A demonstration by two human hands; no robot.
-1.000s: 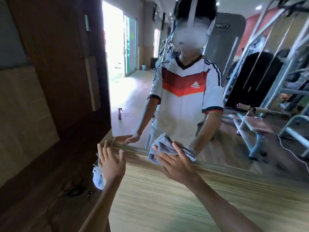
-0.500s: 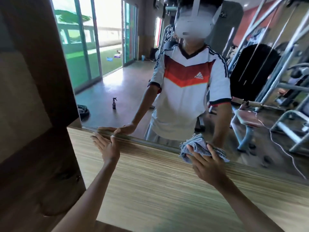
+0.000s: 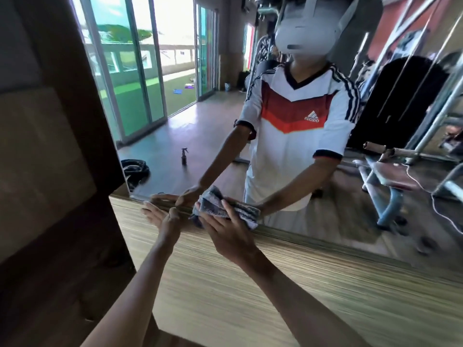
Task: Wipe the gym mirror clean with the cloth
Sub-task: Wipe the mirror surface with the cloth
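Cloth pressed to the bottom edge of the gym mirror.
The right hand lies flat over a bunched grey cloth, pushing it against the glass just above the striped wooden panel. The left hand rests just beside it, fingers spread on the mirror's lower edge. In the reflection, a spray bottle stands on the floor near a coiled black rope.

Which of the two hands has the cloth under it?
The right hand, pressing the grey cloth to the mirror's lower edge; the left hand lies bare and flat beside it.
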